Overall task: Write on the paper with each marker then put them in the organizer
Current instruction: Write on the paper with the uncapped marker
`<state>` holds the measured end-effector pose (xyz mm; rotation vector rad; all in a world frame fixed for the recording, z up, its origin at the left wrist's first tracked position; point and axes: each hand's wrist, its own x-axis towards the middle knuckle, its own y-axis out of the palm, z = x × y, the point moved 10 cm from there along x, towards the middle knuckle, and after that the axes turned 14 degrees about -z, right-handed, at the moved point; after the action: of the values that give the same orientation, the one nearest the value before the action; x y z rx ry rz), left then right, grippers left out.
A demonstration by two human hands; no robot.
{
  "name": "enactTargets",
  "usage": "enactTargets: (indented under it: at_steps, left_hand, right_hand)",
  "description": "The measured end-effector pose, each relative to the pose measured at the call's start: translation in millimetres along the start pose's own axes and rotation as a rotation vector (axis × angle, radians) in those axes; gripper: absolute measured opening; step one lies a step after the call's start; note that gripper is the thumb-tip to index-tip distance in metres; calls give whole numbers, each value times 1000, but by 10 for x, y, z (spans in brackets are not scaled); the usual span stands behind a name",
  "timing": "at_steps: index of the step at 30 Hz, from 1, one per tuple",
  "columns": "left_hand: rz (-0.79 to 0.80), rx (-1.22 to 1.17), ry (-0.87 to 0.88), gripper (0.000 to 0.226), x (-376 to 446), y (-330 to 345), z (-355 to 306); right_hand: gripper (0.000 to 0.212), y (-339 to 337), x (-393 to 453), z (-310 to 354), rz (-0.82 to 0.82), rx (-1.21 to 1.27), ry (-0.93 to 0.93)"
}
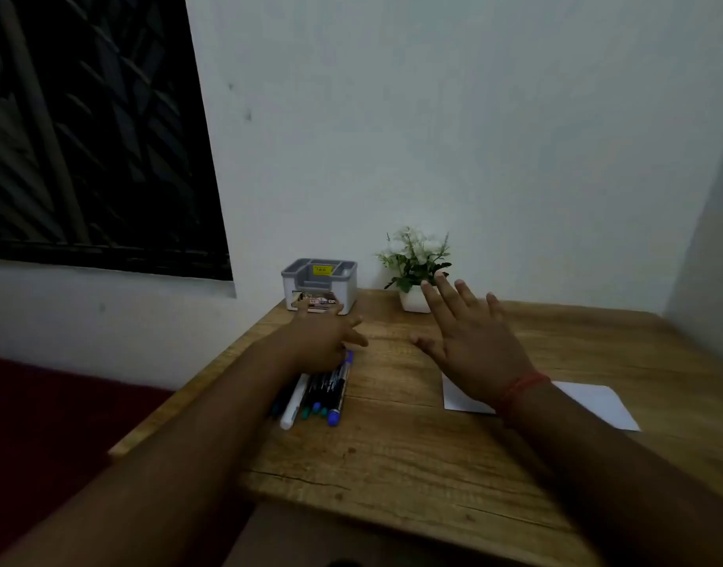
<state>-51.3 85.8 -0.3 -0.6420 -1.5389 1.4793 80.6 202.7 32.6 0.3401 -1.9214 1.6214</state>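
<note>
On the grained wooden table [392, 464], about six slim markers [323, 392] lie bunched under the spread, empty left hand [323, 341]; the right hand [470, 349] hovers splayed above one rectangular paper [589, 403], the boxy grey plastic organizer [319, 286] beyond.

Single head-worn view, wide-angle, looking forward and down, close over wooden desk [413, 444], facing white wall [433, 137]

Two bare forearms without sleeves, red thread band [525, 388] tied around the right wrist
</note>
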Motion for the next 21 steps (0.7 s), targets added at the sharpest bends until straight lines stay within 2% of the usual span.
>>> enactTargets:
  at_steps: [6,12,16,21]
  left_hand:
    - [105,-64,87,44,40,-48,-102]
    - [175,-98,108,40,51,67,-88]
    - [115,-68,150,36,105,63,-174]
    - [67,-93,182,38,176,50,-206]
  right_hand:
    - [98,-93,13,-104,-76,29,-18]
    - [93,-194,39,-148,-65,76,-67]
    - [94,-193,6,-121,-56,109,-80]
    - [81,-111,-36,-207,-45,160,-49]
